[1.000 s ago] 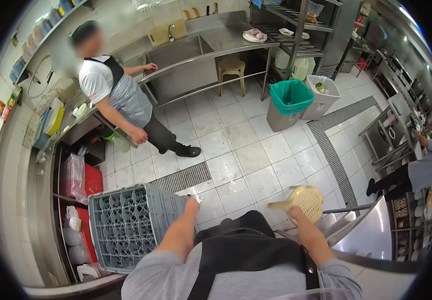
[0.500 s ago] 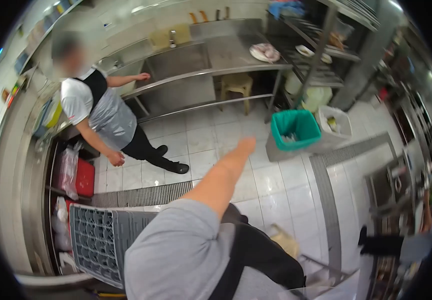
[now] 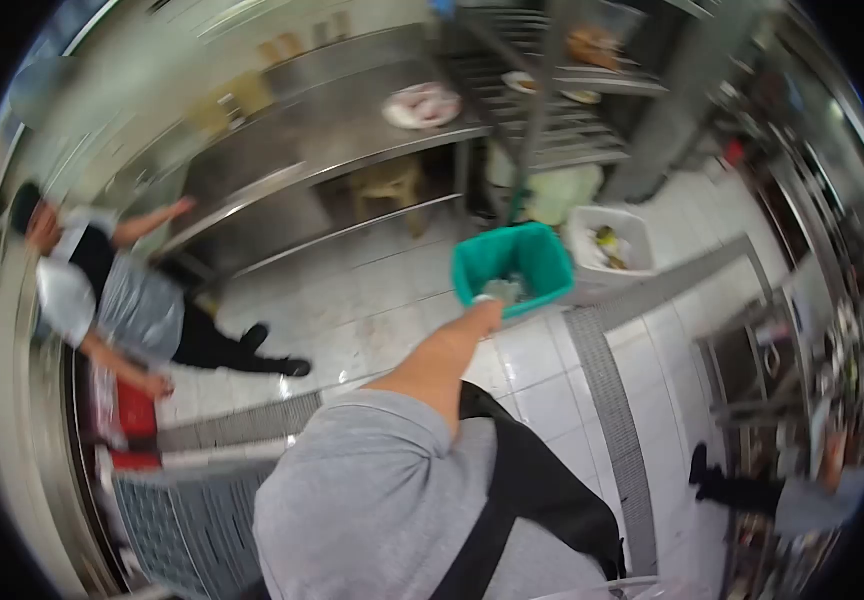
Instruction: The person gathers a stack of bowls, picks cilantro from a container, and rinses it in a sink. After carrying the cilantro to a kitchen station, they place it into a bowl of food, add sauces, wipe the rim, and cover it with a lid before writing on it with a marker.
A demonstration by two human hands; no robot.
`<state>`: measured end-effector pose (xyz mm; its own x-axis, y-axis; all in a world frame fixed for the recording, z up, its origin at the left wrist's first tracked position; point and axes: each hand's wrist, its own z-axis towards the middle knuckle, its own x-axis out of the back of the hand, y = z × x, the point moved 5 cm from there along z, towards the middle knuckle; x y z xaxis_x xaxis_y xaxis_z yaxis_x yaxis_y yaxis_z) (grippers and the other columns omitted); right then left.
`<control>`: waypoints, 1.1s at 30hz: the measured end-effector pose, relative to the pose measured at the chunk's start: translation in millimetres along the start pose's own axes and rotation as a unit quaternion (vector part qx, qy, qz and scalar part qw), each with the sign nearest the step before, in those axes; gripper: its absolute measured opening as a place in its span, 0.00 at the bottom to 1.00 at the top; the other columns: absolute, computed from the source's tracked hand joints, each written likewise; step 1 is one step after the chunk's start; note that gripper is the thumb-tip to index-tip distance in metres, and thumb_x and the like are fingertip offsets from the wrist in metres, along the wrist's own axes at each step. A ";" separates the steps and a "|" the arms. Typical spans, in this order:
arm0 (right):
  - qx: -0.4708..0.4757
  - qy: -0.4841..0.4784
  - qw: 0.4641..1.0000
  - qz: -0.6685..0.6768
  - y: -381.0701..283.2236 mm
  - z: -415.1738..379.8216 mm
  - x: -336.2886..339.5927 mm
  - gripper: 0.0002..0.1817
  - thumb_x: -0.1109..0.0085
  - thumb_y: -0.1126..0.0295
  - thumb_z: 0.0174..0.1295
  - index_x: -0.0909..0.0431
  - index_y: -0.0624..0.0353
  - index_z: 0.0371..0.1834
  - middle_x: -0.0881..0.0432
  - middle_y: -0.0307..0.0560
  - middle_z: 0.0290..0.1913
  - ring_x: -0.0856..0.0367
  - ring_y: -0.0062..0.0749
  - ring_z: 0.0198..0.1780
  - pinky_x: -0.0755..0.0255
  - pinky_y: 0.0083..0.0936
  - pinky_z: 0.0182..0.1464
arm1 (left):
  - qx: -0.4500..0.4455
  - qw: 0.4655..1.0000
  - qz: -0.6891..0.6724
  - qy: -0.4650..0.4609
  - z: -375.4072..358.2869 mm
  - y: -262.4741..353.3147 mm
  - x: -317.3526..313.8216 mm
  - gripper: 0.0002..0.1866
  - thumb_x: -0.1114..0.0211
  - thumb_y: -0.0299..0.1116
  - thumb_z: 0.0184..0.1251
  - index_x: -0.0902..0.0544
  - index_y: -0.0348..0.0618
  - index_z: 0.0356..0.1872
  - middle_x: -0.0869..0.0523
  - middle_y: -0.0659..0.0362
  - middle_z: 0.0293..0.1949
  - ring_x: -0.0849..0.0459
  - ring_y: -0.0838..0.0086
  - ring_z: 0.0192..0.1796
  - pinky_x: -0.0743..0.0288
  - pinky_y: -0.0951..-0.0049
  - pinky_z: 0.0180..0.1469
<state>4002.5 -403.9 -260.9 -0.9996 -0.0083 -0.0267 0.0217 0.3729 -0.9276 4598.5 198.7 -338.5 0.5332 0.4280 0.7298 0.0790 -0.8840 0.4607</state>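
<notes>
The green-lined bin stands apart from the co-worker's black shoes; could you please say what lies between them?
In the head view, only white floor tiles with shiny patches show between the green-lined bin and the black shoes.

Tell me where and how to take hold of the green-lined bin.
I'd grip the green-lined bin by the rim on its picture-left edge, coming from above: it stands upright, mouth open, with floor beside that edge, while the pale bin crowds the other side. The left hand is at the near rim; contact is unclear.
</notes>
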 end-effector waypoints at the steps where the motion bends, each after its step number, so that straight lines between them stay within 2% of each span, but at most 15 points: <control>1: -0.014 0.023 0.999 0.029 10.9 7.1 12.6 0.17 0.41 0.53 0.67 0.21 0.57 0.37 0.17 0.48 0.33 0.18 0.41 0.38 0.21 0.37 0.44 | 0.013 0.996 -0.030 0.088 45.6 14.4 4.2 0.22 0.36 0.26 0.58 0.19 0.38 0.57 0.14 0.45 0.53 0.10 0.55 0.43 0.14 0.53 0.40; 5: -0.118 0.069 0.973 0.186 93.9 28.1 67.3 0.17 0.43 0.52 0.69 0.22 0.56 0.37 0.17 0.47 0.34 0.18 0.41 0.40 0.21 0.37 0.44 | -0.007 1.000 -0.005 0.004 115.7 56.8 14.0 0.18 0.24 0.24 0.41 0.12 0.35 0.39 0.10 0.46 0.36 0.09 0.58 0.35 0.17 0.57 0.40; 10: -0.293 0.001 0.910 0.293 210.9 -78.6 23.6 0.15 0.46 0.52 0.71 0.25 0.54 0.43 0.19 0.46 0.41 0.20 0.41 0.44 0.22 0.38 0.47 | 0.036 0.941 0.159 -0.297 208.2 35.4 -103.1 0.02 0.32 0.23 0.56 0.13 0.35 0.28 0.14 0.49 0.23 0.15 0.63 0.22 0.22 0.59 0.22; 11: -0.332 -0.084 0.866 0.364 251.4 -103.4 26.6 0.16 0.45 0.56 0.70 0.25 0.55 0.51 0.20 0.48 0.47 0.20 0.42 0.48 0.23 0.42 0.49 | 0.057 0.937 0.127 -0.320 189.6 76.6 -114.1 0.05 0.31 0.27 0.60 0.15 0.35 0.32 0.14 0.46 0.25 0.15 0.61 0.23 0.22 0.57 0.23; 15: -0.419 0.117 0.900 0.015 282.1 -203.4 39.4 0.18 0.42 0.56 0.67 0.25 0.55 0.52 0.20 0.49 0.45 0.20 0.44 0.46 0.22 0.42 0.47 | -0.022 0.879 0.169 -0.446 174.9 220.4 -186.7 0.09 0.31 0.30 0.65 0.18 0.34 0.36 0.12 0.46 0.29 0.13 0.64 0.25 0.22 0.65 0.22; 17: -0.465 0.148 0.873 0.020 290.0 -213.4 33.8 0.19 0.41 0.56 0.65 0.25 0.55 0.53 0.20 0.49 0.44 0.19 0.44 0.44 0.22 0.42 0.46 | -0.179 0.844 0.151 -0.482 205.0 295.8 -255.3 0.08 0.31 0.30 0.65 0.18 0.35 0.36 0.11 0.46 0.30 0.12 0.66 0.26 0.23 0.72 0.22; 20: -0.454 0.180 0.864 0.124 314.5 -163.4 29.1 0.20 0.39 0.56 0.63 0.25 0.55 0.53 0.20 0.50 0.43 0.19 0.45 0.42 0.22 0.43 0.44 | 0.004 0.857 0.235 -0.458 188.4 476.5 -256.3 0.12 0.29 0.31 0.62 0.16 0.32 0.41 0.10 0.45 0.33 0.12 0.64 0.28 0.22 0.69 0.24; 21: -0.400 0.175 0.878 0.196 333.9 -124.8 27.8 0.21 0.39 0.56 0.62 0.25 0.55 0.53 0.20 0.50 0.42 0.19 0.45 0.42 0.22 0.43 0.44 | -0.057 0.845 0.262 -0.462 208.3 525.8 -276.4 0.20 0.27 0.30 0.60 0.17 0.27 0.49 0.11 0.44 0.31 0.11 0.63 0.28 0.21 0.67 0.25; 22: -0.439 0.243 0.860 0.092 277.9 -83.4 11.4 0.22 0.35 0.58 0.56 0.20 0.59 0.50 0.16 0.55 0.39 0.16 0.48 0.41 0.21 0.42 0.46 | -0.208 0.830 0.305 -0.419 246.5 570.5 -299.8 0.23 0.28 0.30 0.59 0.19 0.24 0.53 0.11 0.44 0.31 0.11 0.63 0.27 0.21 0.67 0.24; 23: -0.336 0.180 0.914 -0.140 250.4 -21.7 4.1 0.17 0.37 0.58 0.58 0.19 0.61 0.42 0.16 0.57 0.35 0.15 0.49 0.39 0.22 0.43 0.43 | -0.273 0.828 0.336 -0.358 277.8 624.1 -320.5 0.23 0.30 0.29 0.62 0.22 0.26 0.56 0.12 0.46 0.28 0.12 0.64 0.24 0.24 0.68 0.22; 24: -0.226 0.163 0.875 -0.396 224.9 36.4 -3.4 0.16 0.40 0.59 0.60 0.17 0.63 0.35 0.16 0.58 0.30 0.15 0.51 0.37 0.23 0.45 0.39 | -0.340 0.814 0.362 -0.299 288.4 678.3 -346.2 0.24 0.32 0.29 0.65 0.25 0.28 0.59 0.13 0.48 0.26 0.14 0.65 0.22 0.27 0.69 0.19; 26: -0.161 0.073 0.820 -0.544 208.2 140.9 -30.2 0.21 0.44 0.51 0.64 0.14 0.58 0.38 0.14 0.58 0.44 0.16 0.56 0.47 0.22 0.46 0.49 | -0.256 0.884 0.225 -0.320 239.1 785.3 -359.5 0.26 0.36 0.27 0.67 0.30 0.30 0.65 0.12 0.47 0.27 0.19 0.73 0.18 0.35 0.75 0.16; 29: 0.096 -0.034 0.802 -0.588 113.5 267.2 -85.9 0.14 0.42 0.58 0.65 0.15 0.58 0.39 0.14 0.55 0.43 0.16 0.51 0.46 0.22 0.43 0.49 | -0.253 0.878 0.149 -0.378 185.7 891.9 -414.0 0.23 0.37 0.27 0.67 0.27 0.37 0.63 0.11 0.46 0.29 0.29 0.79 0.13 0.39 0.77 0.14; 30: -0.003 0.064 0.922 -0.382 43.6 278.6 -92.2 0.12 0.37 0.60 0.62 0.16 0.57 0.37 0.13 0.53 0.40 0.15 0.49 0.42 0.22 0.41 0.47 | -0.261 0.870 0.160 -0.388 176.8 911.3 -443.6 0.23 0.37 0.27 0.67 0.27 0.37 0.63 0.11 0.46 0.29 0.29 0.79 0.13 0.39 0.77 0.14; 33: -0.017 0.109 0.960 -0.257 -11.8 345.5 -101.4 0.13 0.33 0.59 0.59 0.16 0.56 0.37 0.13 0.51 0.38 0.15 0.48 0.41 0.22 0.39 0.46 | -0.323 0.809 0.218 -0.440 181.5 935.1 -527.5 0.25 0.35 0.26 0.64 0.27 0.38 0.62 0.11 0.48 0.27 0.16 0.71 0.19 0.32 0.71 0.17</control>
<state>4109.7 -728.0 -375.9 -0.8578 -0.0060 0.5139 -0.4727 0.4017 -0.7843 4543.9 -887.9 -384.3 0.8071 -0.4491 0.3833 -0.5839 -0.5107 0.6311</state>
